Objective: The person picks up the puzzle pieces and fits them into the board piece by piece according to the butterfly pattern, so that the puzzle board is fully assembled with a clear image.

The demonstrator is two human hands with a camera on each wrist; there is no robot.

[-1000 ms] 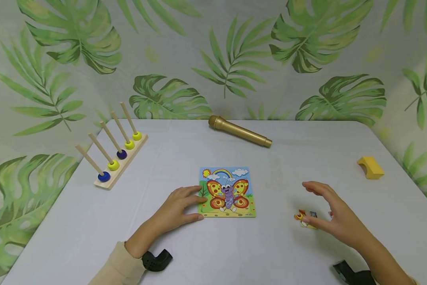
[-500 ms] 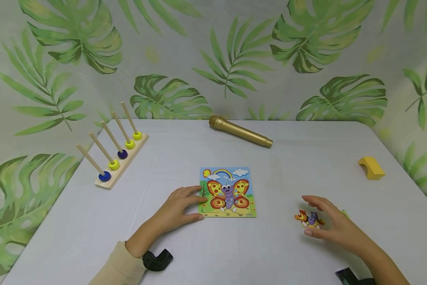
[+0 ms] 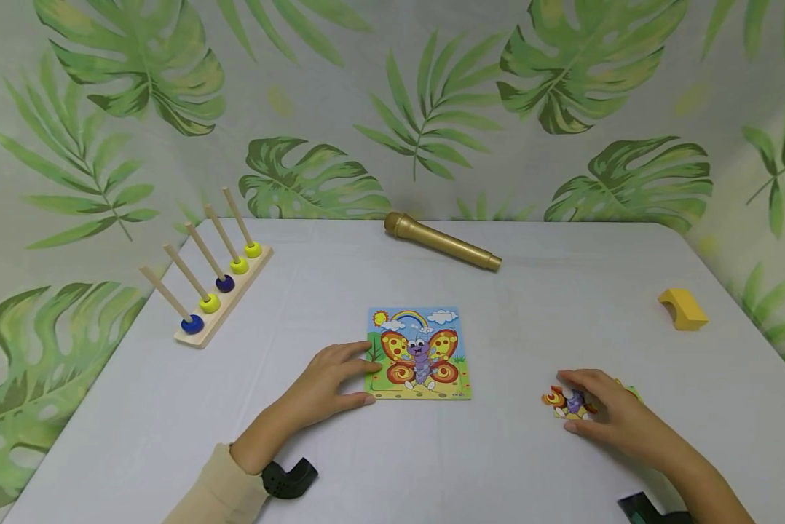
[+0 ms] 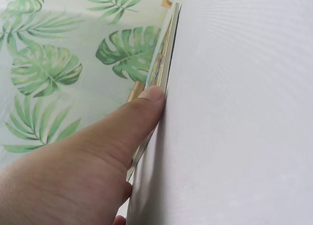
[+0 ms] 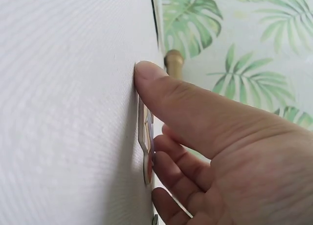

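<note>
A square butterfly picture puzzle (image 3: 425,354) lies flat near the middle of the table. My left hand (image 3: 327,382) rests at its left side, fingers over the edge and thumb at the lower corner. The left wrist view shows the thumb against the rim of the puzzle board (image 4: 168,54). To the right, my right hand (image 3: 618,415) is low on the table around several loose puzzle pieces (image 3: 571,407), thumb and fingers apart. Part of a green-yellow piece (image 3: 632,391) shows behind that hand. In the right wrist view, fingers touch or nearly touch a flat puzzle piece (image 5: 145,129).
A wooden peg stand (image 3: 225,298) with yellow and blue beads is at the left. Behind the puzzle lies a gold toy microphone (image 3: 441,241). A yellow arch block (image 3: 683,308) sits at the right. Leaf-patterned cloth hangs behind the white table.
My right hand has come down and its fingers have drawn closer to the thumb around the loose pieces, more of which now show. The left hand stays at the puzzle.
</note>
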